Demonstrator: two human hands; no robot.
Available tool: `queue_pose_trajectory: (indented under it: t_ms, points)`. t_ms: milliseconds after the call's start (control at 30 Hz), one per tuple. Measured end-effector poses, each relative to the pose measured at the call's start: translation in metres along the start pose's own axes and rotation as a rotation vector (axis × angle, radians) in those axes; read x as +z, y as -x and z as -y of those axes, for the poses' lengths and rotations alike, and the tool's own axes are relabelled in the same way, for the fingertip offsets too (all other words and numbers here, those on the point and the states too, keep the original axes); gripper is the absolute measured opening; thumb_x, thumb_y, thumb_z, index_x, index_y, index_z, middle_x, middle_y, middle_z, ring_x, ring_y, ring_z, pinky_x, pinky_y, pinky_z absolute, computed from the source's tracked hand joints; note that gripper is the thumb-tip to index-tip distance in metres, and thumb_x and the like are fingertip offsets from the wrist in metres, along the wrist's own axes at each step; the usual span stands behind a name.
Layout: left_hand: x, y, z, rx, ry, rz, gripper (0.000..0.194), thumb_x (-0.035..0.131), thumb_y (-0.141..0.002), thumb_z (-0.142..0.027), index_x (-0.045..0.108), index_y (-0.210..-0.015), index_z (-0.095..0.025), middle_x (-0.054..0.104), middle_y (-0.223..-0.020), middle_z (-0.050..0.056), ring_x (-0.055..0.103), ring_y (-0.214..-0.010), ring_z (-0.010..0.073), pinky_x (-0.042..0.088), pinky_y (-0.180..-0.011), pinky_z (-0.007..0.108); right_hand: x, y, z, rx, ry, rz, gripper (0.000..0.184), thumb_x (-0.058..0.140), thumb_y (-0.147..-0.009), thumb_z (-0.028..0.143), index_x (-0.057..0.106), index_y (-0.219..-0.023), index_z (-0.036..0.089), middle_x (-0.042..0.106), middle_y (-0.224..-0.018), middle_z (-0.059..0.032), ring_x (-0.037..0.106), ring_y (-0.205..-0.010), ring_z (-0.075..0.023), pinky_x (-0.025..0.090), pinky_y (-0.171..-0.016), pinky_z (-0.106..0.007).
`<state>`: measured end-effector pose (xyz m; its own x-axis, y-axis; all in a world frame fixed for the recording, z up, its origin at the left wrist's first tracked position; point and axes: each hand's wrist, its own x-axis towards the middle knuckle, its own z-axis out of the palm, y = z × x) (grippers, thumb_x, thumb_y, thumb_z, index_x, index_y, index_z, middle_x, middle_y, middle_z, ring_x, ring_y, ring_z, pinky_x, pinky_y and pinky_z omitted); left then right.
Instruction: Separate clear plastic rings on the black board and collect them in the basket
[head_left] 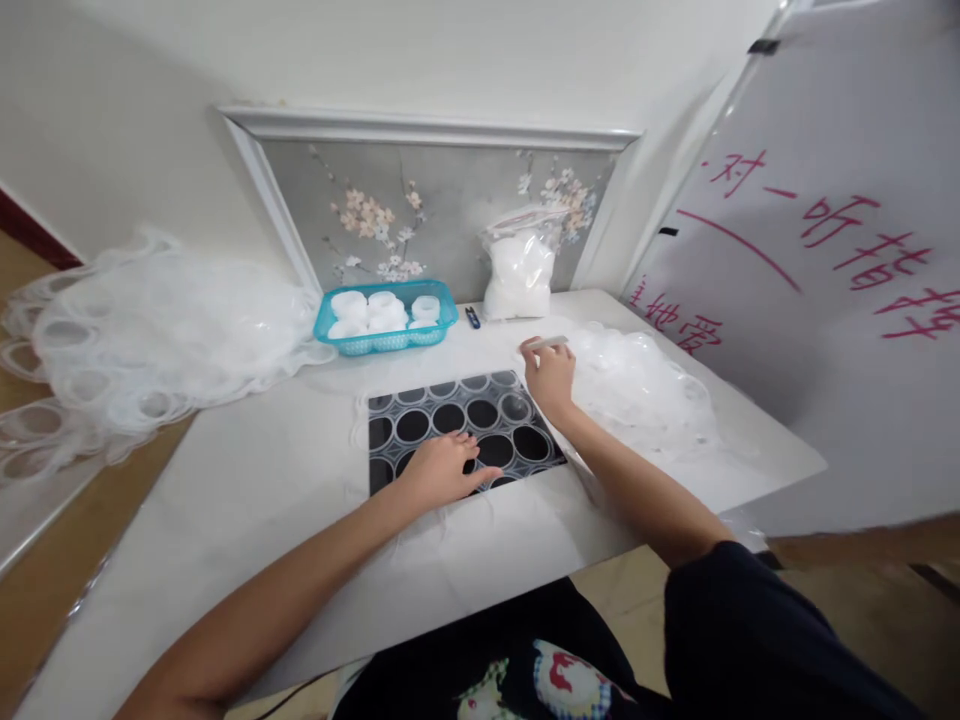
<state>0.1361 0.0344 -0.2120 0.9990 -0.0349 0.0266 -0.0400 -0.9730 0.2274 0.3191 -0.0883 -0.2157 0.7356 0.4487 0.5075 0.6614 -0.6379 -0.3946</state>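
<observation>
A black board [510, 476] lies on the white table under a clear plastic sheet [448, 392] patterned with rows of rings, whose edges reach past the board. My left hand [441, 468] rests flat on the sheet near its front edge, fingers spread and pointing right. Just off the board's back right corner, my right hand [550, 380] is raised with its fingers closed around a thin whitish strip [546, 343]. That strip may be a flat piece seen edge-on; its exact kind is unclear.
A pile of clear ring-patterned sheets [637, 390] lies to the right, and a larger heap [172, 325] hangs over the left edge. Behind stand a blue basket [386, 345] of white round pieces, small thread snips [472, 317] and a filled clear bag [519, 275]. A whiteboard [817, 330] borders the right.
</observation>
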Motion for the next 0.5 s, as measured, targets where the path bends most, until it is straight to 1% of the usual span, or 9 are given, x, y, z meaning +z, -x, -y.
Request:
queue_pose_trajectory:
  t_ms: [33,67,100,167,233,300,367,500]
  points:
    - [-0.003,-0.003,-0.001,-0.012,0.013,0.0,0.054,0.044,-0.09,-0.062,0.072,-0.097,-0.016,0.07,-0.106,0.011,0.064,-0.104,0.0284,0.052,-0.088,0.039,-0.001,-0.002,-0.006,0.015,-0.039,-0.007,0.029,0.04,-0.093,0.021,0.069,-0.095,0.018,0.069,-0.105,-0.0125,0.052,-0.113,-0.0305,0.027,-0.104,-0.053]
    - [-0.004,-0.006,-0.003,-0.002,0.02,-0.013,0.055,0.042,-0.091,-0.061,0.072,-0.095,-0.015,0.071,-0.103,0.011,0.066,-0.1,0.0273,0.052,-0.086,0.038,-0.002,0.0,-0.012,0.008,-0.107,0.02,0.028,0.041,-0.093,0.024,0.069,-0.094,0.018,0.069,-0.107,-0.0117,0.053,-0.113,-0.0297,0.029,-0.103,-0.051]
    - [-0.004,-0.01,-0.005,0.031,0.017,-0.033,0.055,0.041,-0.093,-0.059,0.072,-0.097,-0.014,0.07,-0.105,0.012,0.065,-0.101,0.0269,0.052,-0.088,0.038,-0.003,0.007,-0.018,-0.02,-0.188,0.077,0.027,0.043,-0.093,0.026,0.069,-0.091,0.019,0.069,-0.106,-0.0104,0.055,-0.111,-0.0285,0.031,-0.103,-0.049]
    - [0.001,-0.02,-0.012,0.143,-0.018,-0.071,0.055,0.044,-0.093,-0.057,0.067,-0.111,-0.011,0.064,-0.121,0.015,0.059,-0.115,0.0283,0.046,-0.099,0.04,-0.002,0.027,-0.028,-0.049,-0.336,0.196,0.025,0.047,-0.091,0.03,0.068,-0.085,0.02,0.071,-0.101,-0.0085,0.06,-0.103,-0.026,0.037,-0.1,-0.045]
    - [0.01,-0.031,-0.02,0.225,-0.062,-0.077,0.062,0.047,-0.091,-0.057,0.057,-0.125,-0.006,0.053,-0.134,0.019,0.049,-0.127,0.0296,0.037,-0.108,0.041,0.001,0.045,-0.034,-0.019,-0.411,0.244,0.025,0.048,-0.09,0.033,0.068,-0.083,0.019,0.072,-0.095,-0.0079,0.063,-0.099,-0.0247,0.042,-0.095,-0.041]
    - [0.021,-0.039,-0.026,0.228,-0.079,-0.056,0.067,0.047,-0.091,-0.058,0.054,-0.127,-0.002,0.052,-0.135,0.021,0.047,-0.129,0.0297,0.035,-0.11,0.041,0.003,0.054,-0.039,0.003,-0.426,0.256,0.027,0.047,-0.09,0.037,0.068,-0.084,0.02,0.072,-0.09,-0.007,0.064,-0.102,-0.0244,0.045,-0.092,-0.039]
    - [0.029,-0.044,-0.029,0.215,-0.077,-0.05,0.065,0.047,-0.091,-0.057,0.057,-0.123,-0.002,0.055,-0.131,0.022,0.05,-0.126,0.029,0.036,-0.11,0.04,0.005,0.055,-0.041,0.012,-0.454,0.281,0.029,0.047,-0.09,0.04,0.068,-0.084,0.02,0.072,-0.087,-0.0062,0.062,-0.108,-0.025,0.046,-0.093,-0.039]
    - [0.032,-0.043,-0.027,0.22,-0.063,-0.055,0.062,0.044,-0.092,-0.058,0.061,-0.118,-0.005,0.059,-0.127,0.019,0.053,-0.124,0.0279,0.037,-0.109,0.039,0.008,0.05,-0.047,0.019,-0.516,0.325,0.032,0.049,-0.088,0.043,0.068,-0.076,0.02,0.073,-0.085,-0.0065,0.059,-0.115,-0.0278,0.043,-0.098,-0.043]
